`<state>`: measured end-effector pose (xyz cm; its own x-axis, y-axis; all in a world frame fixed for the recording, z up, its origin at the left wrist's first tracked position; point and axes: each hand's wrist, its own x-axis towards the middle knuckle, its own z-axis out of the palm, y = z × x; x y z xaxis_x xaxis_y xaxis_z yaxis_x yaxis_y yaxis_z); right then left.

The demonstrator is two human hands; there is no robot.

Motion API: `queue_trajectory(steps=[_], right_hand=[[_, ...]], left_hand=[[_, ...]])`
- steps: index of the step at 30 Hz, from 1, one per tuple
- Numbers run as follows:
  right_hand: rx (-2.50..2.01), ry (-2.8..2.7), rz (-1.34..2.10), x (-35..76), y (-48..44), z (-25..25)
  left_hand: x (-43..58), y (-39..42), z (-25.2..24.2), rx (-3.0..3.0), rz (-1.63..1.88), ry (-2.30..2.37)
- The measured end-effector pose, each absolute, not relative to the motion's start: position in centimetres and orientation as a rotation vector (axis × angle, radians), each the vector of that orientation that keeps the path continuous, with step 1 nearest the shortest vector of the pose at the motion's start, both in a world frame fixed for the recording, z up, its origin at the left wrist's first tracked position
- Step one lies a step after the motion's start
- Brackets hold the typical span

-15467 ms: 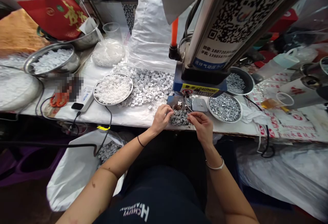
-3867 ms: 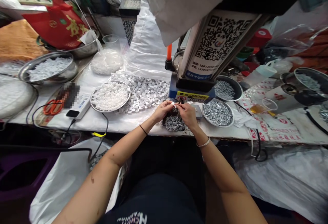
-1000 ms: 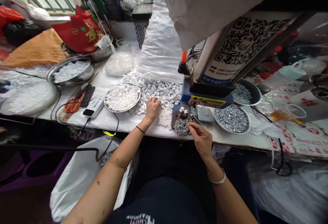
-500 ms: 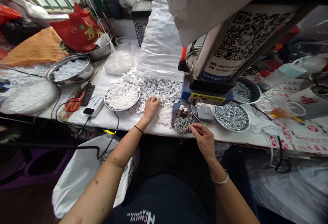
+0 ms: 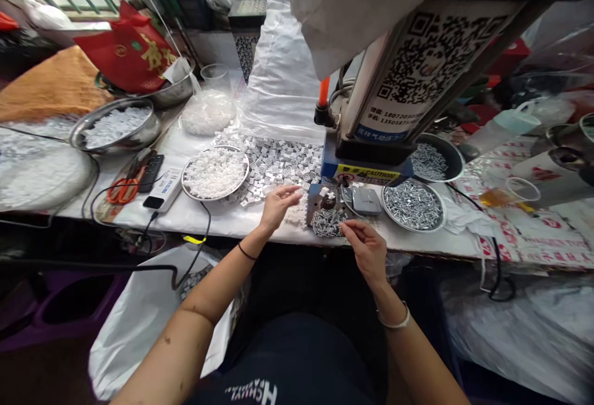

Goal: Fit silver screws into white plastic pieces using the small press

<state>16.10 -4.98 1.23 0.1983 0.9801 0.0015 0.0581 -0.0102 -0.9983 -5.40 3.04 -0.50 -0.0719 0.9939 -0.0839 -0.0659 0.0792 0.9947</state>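
L hand (image 5: pixel 278 206) open over white bits (image 5: pixel 297 214) by press (image 5: pixel 366 170); R hand (image 5: pixel 366 249) pinched near screw heap (image 5: pixel 327 223), any held item unclear; screw tray (image 5: pixel 413 205) full, bits unused.

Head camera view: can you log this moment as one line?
left hand: open, over white plastic pieces | right hand: fingertips pinched beside silver screws on a dark metal plate | nearby: blue-based press
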Motion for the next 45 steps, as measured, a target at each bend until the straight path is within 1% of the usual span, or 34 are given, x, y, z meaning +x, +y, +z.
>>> queue_trajectory(steps=[3, 6, 17, 24, 29, 40, 43, 45], right_hand=[[-1.316, -1.18, 0.969, 15.4, -4.5, 1.8], [-1.282, -1.302, 0.877, 14.9, -4.1, 2.2], [-1.167, -1.843, 0.475, 14.8, -3.3, 3.2], [-0.803, -2.084, 0.229, 15.8, -3.0, 2.3], [-0.722, -2.075, 0.071, 16.1, -2.8, 1.6], [-0.732, -2.058, 0.081, 16.1, -3.2, 0.4], [-0.777, -2.046, 0.179, 15.9, -3.6, 0.3], [-0.852, -2.003, 0.324, 15.9, -3.6, 0.5]], left_hand=[[-2.8, 0.8, 0.8, 0.641, 1.041, 1.016], [-1.4, -1.1, 1.7, 0.474, 0.968, 0.85], [-0.2, -2.2, 1.6, 0.277, 0.934, 0.706], [-0.3, -2.4, 1.3, 0.226, 0.884, 0.679], [-0.2, -2.5, 1.2, 0.232, 0.898, 0.694], [0.2, -2.8, 0.7, 0.191, 0.907, 0.678], [0.1, -3.0, 0.4, 0.258, 0.904, 0.708], [-0.1, -2.9, 0.4, 0.406, 0.894, 0.786]])
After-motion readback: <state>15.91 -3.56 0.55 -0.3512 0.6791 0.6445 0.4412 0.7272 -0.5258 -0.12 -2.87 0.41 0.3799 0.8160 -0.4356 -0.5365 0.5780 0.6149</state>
